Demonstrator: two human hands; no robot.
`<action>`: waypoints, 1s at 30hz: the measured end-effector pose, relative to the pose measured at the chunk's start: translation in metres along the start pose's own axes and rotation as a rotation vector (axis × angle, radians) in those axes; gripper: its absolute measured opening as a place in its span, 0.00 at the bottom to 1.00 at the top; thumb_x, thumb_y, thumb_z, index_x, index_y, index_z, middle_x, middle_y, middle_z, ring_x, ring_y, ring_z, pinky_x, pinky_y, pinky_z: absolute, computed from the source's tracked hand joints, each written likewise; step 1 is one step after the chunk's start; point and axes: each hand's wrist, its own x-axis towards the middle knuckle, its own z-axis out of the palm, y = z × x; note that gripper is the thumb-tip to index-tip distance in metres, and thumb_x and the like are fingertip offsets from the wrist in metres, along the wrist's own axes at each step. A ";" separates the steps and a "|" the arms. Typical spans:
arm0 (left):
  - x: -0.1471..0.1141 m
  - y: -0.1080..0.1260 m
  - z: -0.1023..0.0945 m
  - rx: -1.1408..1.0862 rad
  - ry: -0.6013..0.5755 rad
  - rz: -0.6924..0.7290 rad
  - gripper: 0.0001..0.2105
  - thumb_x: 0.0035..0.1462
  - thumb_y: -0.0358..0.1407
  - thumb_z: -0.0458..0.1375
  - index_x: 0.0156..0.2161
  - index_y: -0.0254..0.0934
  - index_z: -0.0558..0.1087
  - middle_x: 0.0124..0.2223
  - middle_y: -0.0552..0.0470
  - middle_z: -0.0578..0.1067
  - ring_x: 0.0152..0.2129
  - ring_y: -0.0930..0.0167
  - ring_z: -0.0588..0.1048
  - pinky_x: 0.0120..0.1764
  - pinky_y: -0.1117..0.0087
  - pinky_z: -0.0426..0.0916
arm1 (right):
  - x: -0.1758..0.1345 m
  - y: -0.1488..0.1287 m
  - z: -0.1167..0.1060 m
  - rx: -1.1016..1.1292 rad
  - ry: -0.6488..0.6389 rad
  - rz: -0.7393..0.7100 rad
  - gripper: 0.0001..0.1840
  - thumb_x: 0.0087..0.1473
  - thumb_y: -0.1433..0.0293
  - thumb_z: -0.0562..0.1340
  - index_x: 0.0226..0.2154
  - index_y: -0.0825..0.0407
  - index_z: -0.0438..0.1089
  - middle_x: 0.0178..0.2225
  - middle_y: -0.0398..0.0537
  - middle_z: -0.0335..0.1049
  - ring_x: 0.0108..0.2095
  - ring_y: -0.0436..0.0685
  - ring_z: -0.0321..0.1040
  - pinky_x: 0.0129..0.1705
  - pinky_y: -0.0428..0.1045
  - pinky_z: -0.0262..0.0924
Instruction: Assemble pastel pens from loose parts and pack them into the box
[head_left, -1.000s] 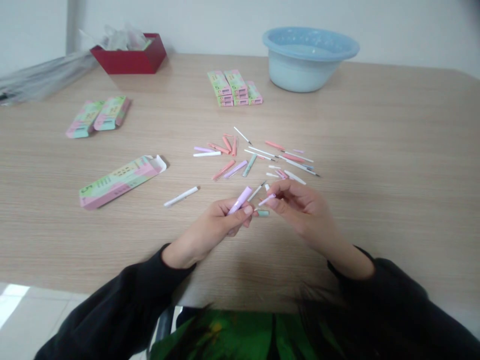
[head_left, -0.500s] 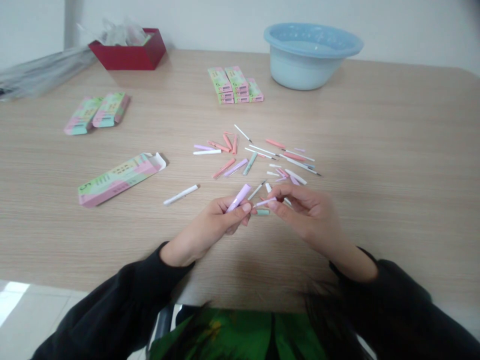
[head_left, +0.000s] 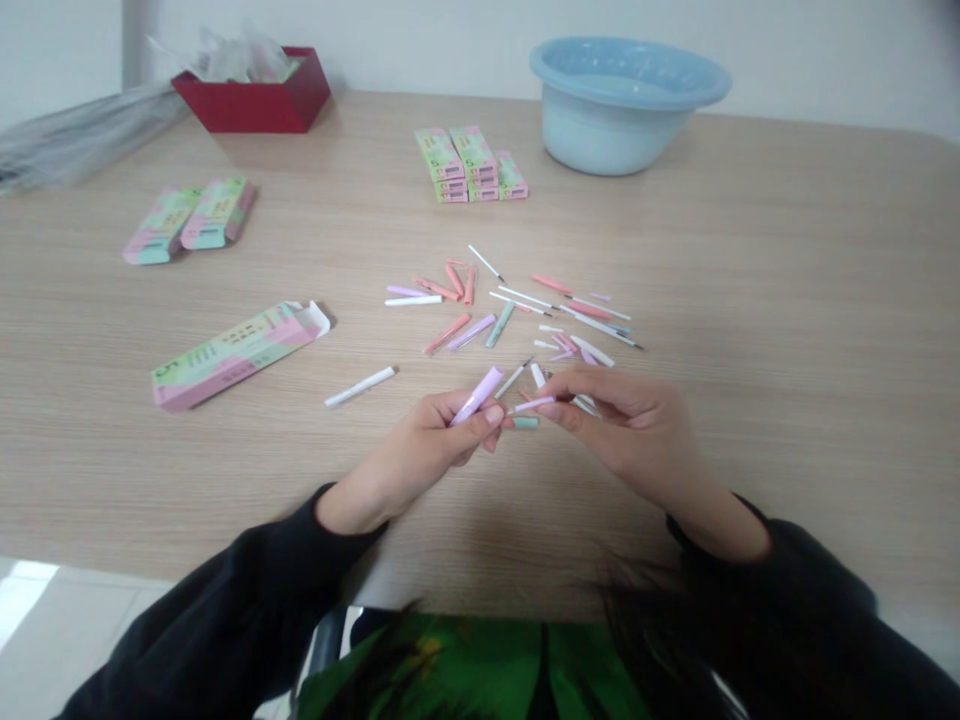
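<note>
Both angled inward, the left hand (head_left: pixel 442 436) grips a lilac tube (head_left: pixel 478 394), the right hand (head_left: pixel 628 416) pinches a lilac stick (head_left: pixel 530 405).

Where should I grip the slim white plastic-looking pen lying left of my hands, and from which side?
I'd probably pinch the slim white plastic-looking pen mid-barrel, straight from above, across its width: it's thin and straight, lies flat, slanting away to the right, and sits apart from the scattered pen parts.

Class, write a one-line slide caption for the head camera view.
Left hand holding a lilac barrel, right hand pinching a slim lilac piece, near pen parts scattered on a wood-grain table.
</note>
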 end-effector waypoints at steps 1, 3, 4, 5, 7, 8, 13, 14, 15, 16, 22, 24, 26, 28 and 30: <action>0.000 0.000 0.000 0.002 -0.001 -0.002 0.19 0.61 0.49 0.59 0.30 0.33 0.72 0.23 0.57 0.63 0.19 0.78 0.55 0.23 0.73 0.47 | 0.000 0.000 0.000 -0.004 0.002 -0.002 0.05 0.58 0.74 0.65 0.33 0.49 0.76 0.32 0.40 0.77 0.33 0.51 0.73 0.41 0.47 0.68; 0.000 0.000 -0.001 0.006 0.001 -0.003 0.19 0.61 0.49 0.59 0.30 0.33 0.72 0.24 0.57 0.63 0.20 0.77 0.55 0.24 0.73 0.48 | 0.000 0.000 -0.001 -0.019 0.008 -0.013 0.05 0.58 0.74 0.64 0.33 0.48 0.76 0.32 0.40 0.78 0.33 0.51 0.73 0.41 0.48 0.68; 0.000 -0.001 -0.001 0.006 0.001 -0.003 0.19 0.61 0.50 0.59 0.30 0.33 0.72 0.24 0.57 0.63 0.20 0.77 0.55 0.24 0.73 0.48 | 0.000 0.000 0.000 -0.026 0.005 -0.012 0.06 0.58 0.74 0.64 0.33 0.47 0.76 0.32 0.40 0.78 0.34 0.51 0.73 0.42 0.48 0.68; -0.001 -0.001 -0.001 0.007 -0.002 -0.004 0.19 0.61 0.50 0.59 0.30 0.33 0.72 0.24 0.57 0.63 0.20 0.77 0.55 0.24 0.73 0.48 | 0.000 0.001 0.000 -0.031 0.003 -0.006 0.06 0.58 0.74 0.64 0.33 0.47 0.76 0.32 0.40 0.78 0.34 0.52 0.73 0.42 0.48 0.68; -0.001 -0.001 -0.002 0.009 -0.012 -0.008 0.19 0.61 0.50 0.58 0.30 0.34 0.72 0.24 0.57 0.64 0.20 0.77 0.55 0.25 0.73 0.49 | 0.000 0.001 0.002 -0.036 0.000 0.014 0.06 0.58 0.73 0.64 0.33 0.47 0.76 0.32 0.40 0.78 0.34 0.53 0.73 0.43 0.49 0.68; -0.002 -0.001 -0.002 0.009 -0.017 -0.009 0.19 0.61 0.50 0.58 0.31 0.34 0.72 0.25 0.56 0.64 0.20 0.77 0.56 0.24 0.73 0.49 | 0.000 0.001 0.002 -0.036 -0.003 0.019 0.06 0.58 0.73 0.64 0.33 0.47 0.76 0.32 0.40 0.77 0.34 0.53 0.73 0.43 0.50 0.69; -0.002 0.003 -0.003 0.056 -0.011 0.010 0.18 0.61 0.49 0.57 0.30 0.34 0.72 0.26 0.56 0.65 0.20 0.76 0.57 0.25 0.73 0.50 | 0.000 0.000 -0.001 -0.025 -0.005 0.037 0.05 0.59 0.71 0.63 0.34 0.46 0.76 0.32 0.40 0.77 0.34 0.53 0.73 0.43 0.50 0.67; -0.002 0.005 -0.005 0.116 0.020 0.034 0.18 0.61 0.48 0.57 0.29 0.35 0.71 0.25 0.56 0.65 0.21 0.76 0.58 0.25 0.73 0.51 | 0.001 0.001 -0.003 -0.038 0.002 0.041 0.05 0.59 0.72 0.63 0.34 0.47 0.76 0.33 0.40 0.77 0.35 0.53 0.72 0.43 0.50 0.67; -0.002 0.008 -0.007 0.195 0.066 0.070 0.17 0.61 0.47 0.57 0.29 0.35 0.71 0.25 0.56 0.64 0.21 0.75 0.59 0.26 0.72 0.52 | 0.002 0.004 -0.007 -0.063 0.003 0.051 0.05 0.59 0.72 0.63 0.34 0.47 0.75 0.33 0.40 0.77 0.35 0.53 0.72 0.42 0.49 0.66; -0.001 0.010 -0.011 0.284 0.122 0.113 0.16 0.61 0.46 0.57 0.28 0.35 0.71 0.25 0.56 0.65 0.22 0.74 0.60 0.27 0.72 0.54 | 0.004 0.008 -0.010 -0.098 -0.004 0.071 0.05 0.58 0.71 0.63 0.34 0.48 0.76 0.33 0.41 0.77 0.34 0.53 0.72 0.41 0.49 0.65; 0.004 0.009 -0.040 0.713 0.427 0.204 0.14 0.63 0.44 0.56 0.31 0.36 0.73 0.26 0.55 0.71 0.25 0.70 0.67 0.30 0.71 0.58 | 0.007 0.050 -0.020 -0.316 -0.074 0.270 0.08 0.57 0.67 0.62 0.31 0.52 0.76 0.25 0.43 0.73 0.24 0.52 0.64 0.28 0.48 0.56; 0.009 0.004 -0.048 0.828 0.418 0.182 0.14 0.64 0.44 0.54 0.32 0.36 0.73 0.27 0.54 0.73 0.25 0.69 0.69 0.30 0.71 0.60 | 0.006 0.060 -0.019 -0.358 -0.044 0.260 0.08 0.57 0.68 0.62 0.32 0.52 0.76 0.26 0.44 0.73 0.25 0.52 0.64 0.29 0.48 0.57; 0.014 0.001 -0.052 0.934 0.362 0.167 0.14 0.66 0.43 0.52 0.37 0.36 0.75 0.31 0.50 0.78 0.28 0.66 0.74 0.34 0.69 0.63 | 0.005 0.065 -0.020 -0.392 0.031 0.234 0.08 0.57 0.69 0.62 0.35 0.53 0.77 0.27 0.45 0.75 0.26 0.52 0.65 0.30 0.48 0.58; 0.020 -0.002 -0.053 1.050 0.330 0.153 0.16 0.66 0.42 0.50 0.45 0.35 0.76 0.38 0.45 0.81 0.33 0.62 0.77 0.37 0.67 0.66 | 0.006 0.069 -0.023 -0.440 0.084 0.210 0.08 0.56 0.70 0.62 0.36 0.52 0.77 0.29 0.47 0.77 0.28 0.54 0.68 0.33 0.49 0.61; 0.025 -0.004 -0.051 1.167 0.333 0.136 0.16 0.66 0.41 0.50 0.49 0.36 0.76 0.42 0.43 0.81 0.36 0.60 0.79 0.39 0.66 0.67 | 0.006 0.072 -0.027 -0.484 0.098 0.199 0.07 0.55 0.72 0.63 0.36 0.53 0.77 0.32 0.49 0.78 0.31 0.56 0.71 0.36 0.51 0.62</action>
